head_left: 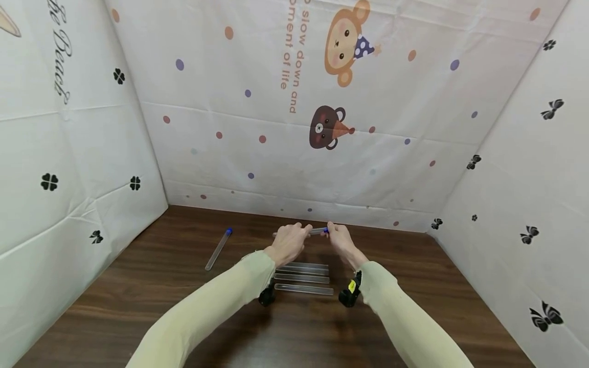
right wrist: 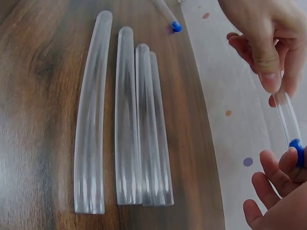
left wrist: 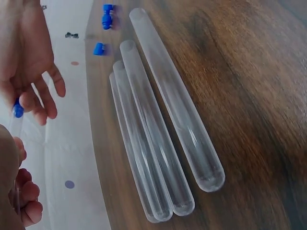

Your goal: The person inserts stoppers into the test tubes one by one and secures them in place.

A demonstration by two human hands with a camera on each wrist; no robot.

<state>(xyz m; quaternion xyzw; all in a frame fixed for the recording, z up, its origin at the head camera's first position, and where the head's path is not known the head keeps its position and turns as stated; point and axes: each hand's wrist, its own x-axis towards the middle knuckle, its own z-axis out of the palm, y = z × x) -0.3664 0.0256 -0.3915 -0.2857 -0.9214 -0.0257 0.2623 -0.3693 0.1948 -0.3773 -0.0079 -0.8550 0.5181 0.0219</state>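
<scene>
My left hand [head_left: 290, 241] grips a clear test tube [right wrist: 288, 117] around its body, above the far part of the table. At the tube's end, my right hand [head_left: 341, 240] pinches a blue stopper [right wrist: 296, 148] between thumb and fingers. The stopper sits at the tube's mouth; how deep it is seated cannot be told. Several clear uncapped test tubes [left wrist: 165, 105] lie side by side on the table, nearer to the body than the hands. Off to the left, one test tube [head_left: 218, 251] lies with a blue stopper [head_left: 229, 231] in its end.
Blue stoppers [left wrist: 107, 19] lie loose on the dark wooden table [head_left: 138, 286], past the open ends of the tubes in the left wrist view. White printed cloth [head_left: 276, 153] walls the table at the back and on both sides.
</scene>
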